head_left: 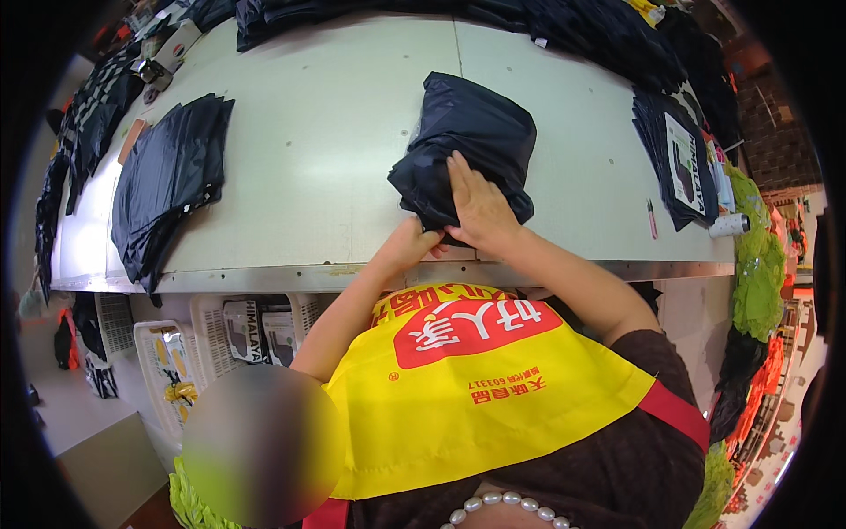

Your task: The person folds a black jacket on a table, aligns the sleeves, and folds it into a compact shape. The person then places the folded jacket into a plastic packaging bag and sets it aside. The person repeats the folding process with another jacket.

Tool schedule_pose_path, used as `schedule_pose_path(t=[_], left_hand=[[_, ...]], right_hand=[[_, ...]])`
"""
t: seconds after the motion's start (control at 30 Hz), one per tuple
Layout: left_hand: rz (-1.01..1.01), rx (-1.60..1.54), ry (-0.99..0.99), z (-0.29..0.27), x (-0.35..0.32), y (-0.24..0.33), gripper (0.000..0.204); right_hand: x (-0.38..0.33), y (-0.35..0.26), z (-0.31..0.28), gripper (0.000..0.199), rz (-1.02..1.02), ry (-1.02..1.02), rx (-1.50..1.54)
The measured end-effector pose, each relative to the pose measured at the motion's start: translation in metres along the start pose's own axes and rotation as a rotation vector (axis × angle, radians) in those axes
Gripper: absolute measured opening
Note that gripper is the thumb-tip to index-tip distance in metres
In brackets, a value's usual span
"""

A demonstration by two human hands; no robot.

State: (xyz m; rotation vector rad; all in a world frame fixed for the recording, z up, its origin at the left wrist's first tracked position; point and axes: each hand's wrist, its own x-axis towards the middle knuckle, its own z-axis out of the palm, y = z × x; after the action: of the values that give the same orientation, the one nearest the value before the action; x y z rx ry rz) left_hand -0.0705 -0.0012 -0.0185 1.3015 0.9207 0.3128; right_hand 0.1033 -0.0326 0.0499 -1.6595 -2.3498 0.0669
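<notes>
A dark navy, slightly shiny folded cloth piece (480, 123) lies on the pale table near its front edge; it looks like a garment, but its exact kind is hidden by the folds. My right hand (480, 207) rests flat on its lower part, fingers stretched out together. At the bundle's near edge, my left hand (412, 247) has its fingers curled in and gripping the fabric; part of the fingertips is hidden under the cloth.
A stack of similar dark pieces (167, 185) lies at the left, overhanging the table's front edge (220, 279). More dark cloth (582, 40) lines the far side. At right are a stack with a printed packet (683, 163), a pen (652, 219) and a thread spool (730, 226). White baskets (211, 331) stand below.
</notes>
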Motion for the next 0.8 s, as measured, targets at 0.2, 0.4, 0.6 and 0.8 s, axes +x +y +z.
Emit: schedule_pose_path(t=[0.2,0.4,0.6,0.8], left_hand=[[0.065,0.044,0.007,-0.033,-0.009,0.05,0.025],[-0.147,-0.537,0.296,-0.021,-0.021,-0.023,0.025],[-0.19,-0.669,0.791,-0.05,-0.013,-0.039,0.019],[0.274,-0.057,0.994,-0.093,-0.009,0.015,0.017]], right_hand=[[0.033,0.019,-0.005,0.071,-0.157,0.228,-0.361],[0.024,0.006,0.052,0.064,-0.269,0.254,-0.377],[0.024,0.01,0.041,0.079,-0.286,0.13,-0.079],[0.024,0.017,0.034,0.068,-0.247,0.031,0.109]])
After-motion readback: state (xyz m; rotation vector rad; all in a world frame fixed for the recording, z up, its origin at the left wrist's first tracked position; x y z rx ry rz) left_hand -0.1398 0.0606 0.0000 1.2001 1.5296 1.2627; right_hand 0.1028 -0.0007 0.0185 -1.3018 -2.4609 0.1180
